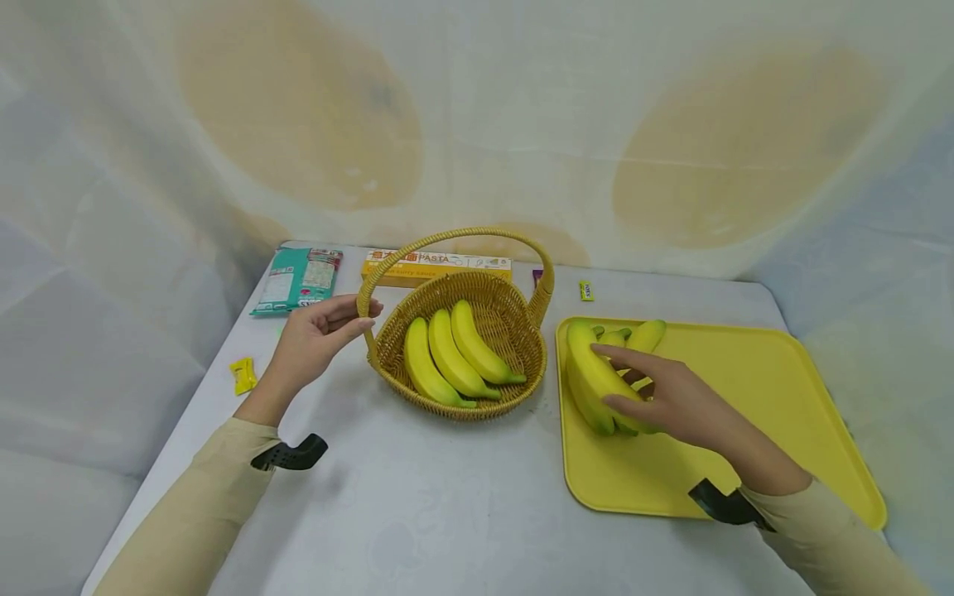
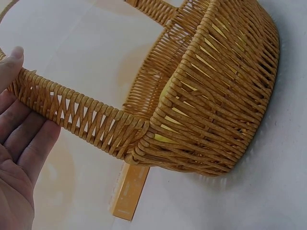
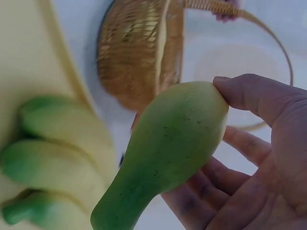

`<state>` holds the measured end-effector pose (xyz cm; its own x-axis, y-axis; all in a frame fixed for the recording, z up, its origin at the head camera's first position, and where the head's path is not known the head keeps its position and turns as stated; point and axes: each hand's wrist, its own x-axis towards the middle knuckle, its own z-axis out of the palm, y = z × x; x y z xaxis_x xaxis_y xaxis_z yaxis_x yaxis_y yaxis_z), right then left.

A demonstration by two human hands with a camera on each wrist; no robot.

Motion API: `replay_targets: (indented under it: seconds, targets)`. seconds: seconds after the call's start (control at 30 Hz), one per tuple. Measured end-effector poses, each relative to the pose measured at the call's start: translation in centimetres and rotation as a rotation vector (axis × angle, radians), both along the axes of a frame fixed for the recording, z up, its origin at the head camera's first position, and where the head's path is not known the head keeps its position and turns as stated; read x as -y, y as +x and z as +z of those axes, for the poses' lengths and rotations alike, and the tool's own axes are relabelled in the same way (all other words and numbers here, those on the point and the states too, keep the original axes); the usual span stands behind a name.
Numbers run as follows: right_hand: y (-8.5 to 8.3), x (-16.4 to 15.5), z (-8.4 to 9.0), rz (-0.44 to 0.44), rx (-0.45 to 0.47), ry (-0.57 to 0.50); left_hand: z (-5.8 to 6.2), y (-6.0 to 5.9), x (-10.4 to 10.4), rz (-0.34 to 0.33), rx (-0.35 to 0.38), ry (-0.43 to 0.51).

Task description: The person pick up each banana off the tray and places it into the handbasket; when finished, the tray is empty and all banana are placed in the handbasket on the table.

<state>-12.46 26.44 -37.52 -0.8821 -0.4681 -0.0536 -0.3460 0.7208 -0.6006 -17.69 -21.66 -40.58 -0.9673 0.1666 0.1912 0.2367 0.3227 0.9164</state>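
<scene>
A woven basket (image 1: 514, 331) with a tall arched handle (image 2: 81, 112) stands in the middle of the table. Three bananas (image 1: 450, 352) lie side by side inside it. My left hand (image 1: 313, 341) holds the left side of the handle, thumb on one face and fingers on the other. At the right, my right hand (image 1: 674, 396) pinches a banana (image 3: 168, 139) between thumb and fingers, above the yellow tray (image 1: 753, 397). Several more bananas (image 1: 647, 335) rest on the tray's left part, partly hidden by the held banana and the hand.
Behind the basket lies an orange and white pasta box (image 1: 438, 269). A teal packet (image 1: 298, 280) is at the back left, with a yellow wrapped candy (image 1: 243, 376) nearer the left edge. A small green-yellow wrapper (image 1: 585, 290) lies behind the tray. Pale cloth walls enclose the table.
</scene>
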Motion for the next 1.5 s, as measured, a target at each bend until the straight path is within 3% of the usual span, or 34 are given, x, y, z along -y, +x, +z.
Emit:
replay_targets:
  seconds: [0.27, 0.53, 0.87, 1.07, 1.27, 1.5]
  targets:
    - [-1.3, 3.3, 0.6, 0.143, -0.001, -0.039, 0.0, 0.0, 0.0, -0.006, -0.006, -0.003]
    - [-4.1, 7.4, 1.1, 0.217, 0.033, -0.061, 0.0, -0.1, 0.1, -0.012, -0.006, -0.002]
    - [-8.0, 13.7, 0.5, 0.256, 0.153, 0.033, 0.1, -0.1, 0.1, -0.011, -0.001, -0.005]
    - [-9.8, 17.2, -1.1, 0.296, 0.222, 0.080, 0.1, 0.0, 0.2, -0.013, 0.005, 0.002]
    - [-10.3, 20.5, -2.4, 0.317, 0.233, 0.121, 0.2, 0.0, 0.1, -0.004, 0.014, -0.011]
    - [-9.5, 23.2, -2.6, 0.293, 0.282, 0.152, 0.1, 0.0, 0.1, 0.000, 0.025, -0.016]
